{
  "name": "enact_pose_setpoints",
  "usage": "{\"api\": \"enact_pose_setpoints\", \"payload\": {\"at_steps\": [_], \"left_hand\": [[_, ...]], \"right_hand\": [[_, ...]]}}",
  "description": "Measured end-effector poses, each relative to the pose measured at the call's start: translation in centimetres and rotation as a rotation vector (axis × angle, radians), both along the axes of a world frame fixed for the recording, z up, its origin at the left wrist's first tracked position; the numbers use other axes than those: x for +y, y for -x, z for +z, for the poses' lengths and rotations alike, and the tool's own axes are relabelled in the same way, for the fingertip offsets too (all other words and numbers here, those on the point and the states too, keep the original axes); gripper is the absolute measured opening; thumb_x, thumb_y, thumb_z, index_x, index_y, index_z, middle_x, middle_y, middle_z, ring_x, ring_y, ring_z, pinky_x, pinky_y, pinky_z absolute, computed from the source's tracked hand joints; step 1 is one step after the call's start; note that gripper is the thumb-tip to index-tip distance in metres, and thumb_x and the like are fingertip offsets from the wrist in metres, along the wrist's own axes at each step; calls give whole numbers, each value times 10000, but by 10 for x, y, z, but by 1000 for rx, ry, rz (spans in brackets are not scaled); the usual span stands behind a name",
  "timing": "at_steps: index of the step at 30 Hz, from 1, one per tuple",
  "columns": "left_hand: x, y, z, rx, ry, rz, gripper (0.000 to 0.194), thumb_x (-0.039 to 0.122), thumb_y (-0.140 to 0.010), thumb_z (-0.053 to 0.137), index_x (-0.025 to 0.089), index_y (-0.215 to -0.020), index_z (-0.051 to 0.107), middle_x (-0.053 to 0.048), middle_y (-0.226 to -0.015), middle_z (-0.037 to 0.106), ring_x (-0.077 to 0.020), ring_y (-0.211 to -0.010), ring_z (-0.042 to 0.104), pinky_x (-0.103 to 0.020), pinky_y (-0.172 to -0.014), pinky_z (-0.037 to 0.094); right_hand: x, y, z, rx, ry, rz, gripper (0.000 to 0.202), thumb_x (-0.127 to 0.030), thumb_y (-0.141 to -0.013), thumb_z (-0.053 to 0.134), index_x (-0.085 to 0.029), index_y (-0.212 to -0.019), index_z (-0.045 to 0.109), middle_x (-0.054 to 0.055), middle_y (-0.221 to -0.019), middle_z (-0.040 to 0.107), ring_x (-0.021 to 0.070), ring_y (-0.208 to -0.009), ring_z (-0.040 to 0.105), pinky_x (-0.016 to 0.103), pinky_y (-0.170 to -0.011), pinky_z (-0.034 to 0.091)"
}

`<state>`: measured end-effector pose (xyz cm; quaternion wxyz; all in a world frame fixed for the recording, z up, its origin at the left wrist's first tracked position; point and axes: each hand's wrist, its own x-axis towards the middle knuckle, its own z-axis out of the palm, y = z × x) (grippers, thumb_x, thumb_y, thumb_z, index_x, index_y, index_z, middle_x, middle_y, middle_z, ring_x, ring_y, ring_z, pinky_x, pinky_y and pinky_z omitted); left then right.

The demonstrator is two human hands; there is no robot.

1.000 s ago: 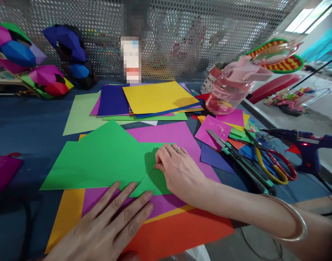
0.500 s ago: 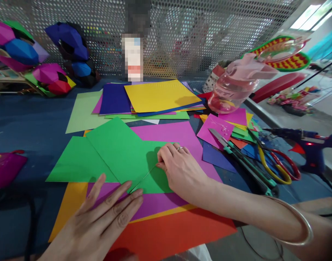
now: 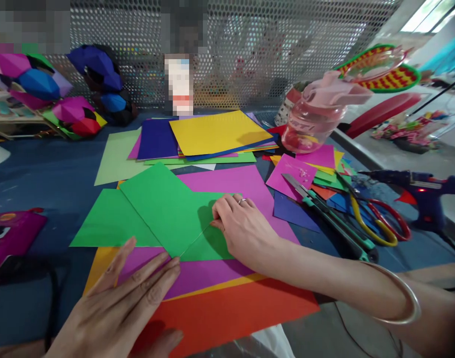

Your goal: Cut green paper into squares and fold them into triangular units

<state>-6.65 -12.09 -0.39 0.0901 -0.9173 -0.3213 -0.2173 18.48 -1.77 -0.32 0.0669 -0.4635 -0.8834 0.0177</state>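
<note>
A tilted green paper square (image 3: 156,204) lies over a wider green sheet (image 3: 101,219); whether they are one folded piece I cannot tell. My right hand (image 3: 246,228) is closed, thumb and forefinger pinching at the square's right edge. My left hand (image 3: 115,303) lies flat with fingers stretched, tips by the square's lowest corner. Beneath the green are a purple sheet (image 3: 235,179), an orange-yellow sheet (image 3: 93,271) and a red sheet (image 3: 227,318).
Behind lies a pile of coloured sheets topped by a yellow one (image 3: 220,132). To the right are a utility knife (image 3: 332,221), scissors (image 3: 380,219), paper scraps (image 3: 292,176), a pink jug (image 3: 313,119) and a glue gun (image 3: 421,191). A purple case (image 3: 21,238) is at left.
My left hand's fingertips have slid slightly left and its fingers have drawn closer together. My right hand stays at the green square's edge. The view has shifted slightly.
</note>
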Motion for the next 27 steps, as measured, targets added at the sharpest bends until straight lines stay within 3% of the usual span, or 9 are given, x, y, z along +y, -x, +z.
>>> {"api": "enact_pose_setpoints", "payload": {"at_steps": [6,8,11,16,19,23,27], "left_hand": [[21,-29,20,-23,-68,-73,316,170,-1016,503,99,-1282,657,-87,-1248,756,-200,-1293,637,-374,-1217,390],[30,-40,24,37,-37,-168,302,165,-1049,445,81,-1209,687,-106,-1194,775,-196,-1165,717,-305,-1068,536],[40,-47,26,42,-54,-222,308,138,-1067,406,68,-1112,702,-97,-1083,806,-200,-965,785,-293,-888,623],[43,-45,21,6,-86,-241,317,73,-1046,374,72,-1084,689,-77,-1064,811,-191,-949,787,-275,-889,616],[42,-42,18,-3,-95,-232,312,97,-1049,384,81,-1112,690,-70,-1085,807,-173,-959,784,-241,-917,602],[43,-40,13,-9,-101,-215,281,137,-1053,417,118,-1120,690,-40,-1084,810,-142,-967,782,-205,-1004,554],[46,-39,11,-12,-62,-196,308,188,-1067,400,124,-1140,692,-49,-1101,808,-120,-981,779,-163,-1031,516]], "right_hand": [[-1,-1,-1,13,-53,15,53,-196,-1014,564,-156,-990,588,85,-966,659,247,-865,582,374,-784,379],[-2,-1,-2,30,-53,15,51,-189,-1013,559,-156,-989,589,84,-964,660,243,-867,579,377,-798,384],[0,-2,-4,105,-14,12,31,-164,-1003,556,-156,-1000,585,80,-968,657,238,-871,572,377,-797,397],[4,-18,1,381,86,66,142,-56,-969,496,-124,-1071,568,94,-1021,643,222,-939,575,369,-842,460],[-12,-28,13,470,107,76,263,-33,-979,394,-104,-1142,587,123,-1095,647,224,-1022,582,369,-897,500],[-57,-28,17,339,-52,201,371,-72,-947,424,-59,-1258,626,137,-1167,685,261,-1071,600,389,-972,524],[-85,-18,-6,277,-250,226,361,-167,-997,448,-10,-1240,663,159,-1217,709,267,-1098,624,373,-992,537]]}}
